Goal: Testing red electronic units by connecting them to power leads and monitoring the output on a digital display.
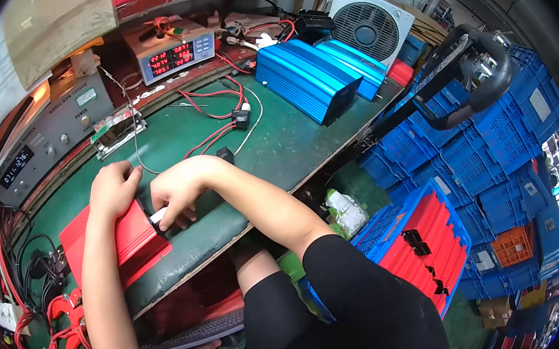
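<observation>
A red finned metal case (138, 240) lies on the green workbench (268, 153), close to its front edge. My left hand (114, 190) is closed over the far edge of the case, with the forearm across its top. At the right-hand end of the case, my right hand (179, 190) bends down with its fingers closed on a small white plug (158, 216). The fingers partly cover the plug, so I cannot tell whether it sits in the case. Red and black cables (212, 137) with a black connector (240, 118) lie beyond my right hand.
Blue finned cases (307, 75) and a box fan (369, 26) stand at the back. A meter with red digits (172, 61) and a grey power supply (51, 140) line the left. Red clamps (72, 316) lie lower left. Right: a black handle (467, 106), stacked blue crates (433, 139), red cases (414, 253).
</observation>
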{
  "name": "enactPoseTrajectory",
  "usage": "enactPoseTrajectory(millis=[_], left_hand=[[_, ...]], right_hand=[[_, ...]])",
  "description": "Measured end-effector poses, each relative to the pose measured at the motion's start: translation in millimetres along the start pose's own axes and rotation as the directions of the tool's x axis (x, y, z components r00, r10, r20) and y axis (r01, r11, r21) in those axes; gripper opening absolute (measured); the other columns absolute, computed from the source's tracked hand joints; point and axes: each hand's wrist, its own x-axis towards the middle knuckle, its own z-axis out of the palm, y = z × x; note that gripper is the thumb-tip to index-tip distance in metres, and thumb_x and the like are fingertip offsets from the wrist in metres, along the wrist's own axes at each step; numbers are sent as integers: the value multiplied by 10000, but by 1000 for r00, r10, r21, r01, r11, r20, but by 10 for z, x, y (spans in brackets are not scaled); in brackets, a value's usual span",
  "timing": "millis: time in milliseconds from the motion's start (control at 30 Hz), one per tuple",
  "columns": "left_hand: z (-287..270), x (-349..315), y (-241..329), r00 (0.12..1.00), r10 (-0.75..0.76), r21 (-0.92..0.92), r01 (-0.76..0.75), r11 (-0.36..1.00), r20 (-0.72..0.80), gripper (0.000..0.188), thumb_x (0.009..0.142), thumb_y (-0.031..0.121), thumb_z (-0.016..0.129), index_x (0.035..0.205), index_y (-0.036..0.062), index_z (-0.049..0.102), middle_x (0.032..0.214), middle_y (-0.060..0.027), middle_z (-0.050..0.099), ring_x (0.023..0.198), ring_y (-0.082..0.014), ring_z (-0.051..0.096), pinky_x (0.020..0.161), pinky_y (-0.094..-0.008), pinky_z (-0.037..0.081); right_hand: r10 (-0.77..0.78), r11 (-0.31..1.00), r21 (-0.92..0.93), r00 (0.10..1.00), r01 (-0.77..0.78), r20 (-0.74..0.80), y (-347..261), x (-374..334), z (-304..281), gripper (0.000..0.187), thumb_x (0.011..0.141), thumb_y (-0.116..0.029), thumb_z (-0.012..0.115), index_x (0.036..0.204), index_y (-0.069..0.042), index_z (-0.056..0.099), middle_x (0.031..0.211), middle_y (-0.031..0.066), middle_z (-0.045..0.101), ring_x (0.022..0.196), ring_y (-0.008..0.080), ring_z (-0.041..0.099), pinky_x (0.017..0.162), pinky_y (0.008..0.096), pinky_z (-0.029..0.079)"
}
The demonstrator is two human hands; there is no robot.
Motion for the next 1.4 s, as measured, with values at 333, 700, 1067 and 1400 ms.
enactPoseTrajectory(millis=[333, 700, 1067, 1400], left_hand=[[-50, 61, 50, 994, -77, 60, 72, 996, 84, 414, 848, 434, 594, 850, 39, 714, 872, -216, 703, 879, -394, 678, 788, -491, 535], [-37, 41, 27, 997, -48, -1, 48, 999, 55, 421, 896, 427, 603, 843, 20, 701, 786, -210, 680, 795, -381, 671, 720, -453, 515], [-33, 37, 10, 997, -34, -25, 36, 999, 68, 412, 912, 407, 594, 829, 19, 708, 753, -203, 672, 743, -367, 669, 689, -436, 510], [8, 50, 8, 999, 10, -21, -10, 1000, 31, 399, 925, 377, 600, 804, 15, 714, 732, -180, 685, 715, -349, 680, 685, -422, 518]], right_hand=[[-152, 988, -21, 988, 151, -19, 72, 94, 40, 356, 914, -307, 612, 837, 34, 682, 735, 108, 724, 608, 189, 700, 577, 323, 555], [-51, 949, 315, 994, 20, 92, 202, 84, -47, 430, 991, -381, 571, 893, 29, 653, 846, 149, 734, 666, 177, 694, 622, 291, 540], [-60, 928, 371, 993, 18, 102, 225, 117, -54, 455, 988, -430, 574, 930, 11, 670, 893, 167, 741, 680, 173, 709, 602, 274, 535], [-77, 929, 370, 984, 11, 162, 295, 117, -82, 472, 1021, -406, 530, 942, 41, 659, 786, 117, 719, 560, 110, 621, 494, 237, 480]])
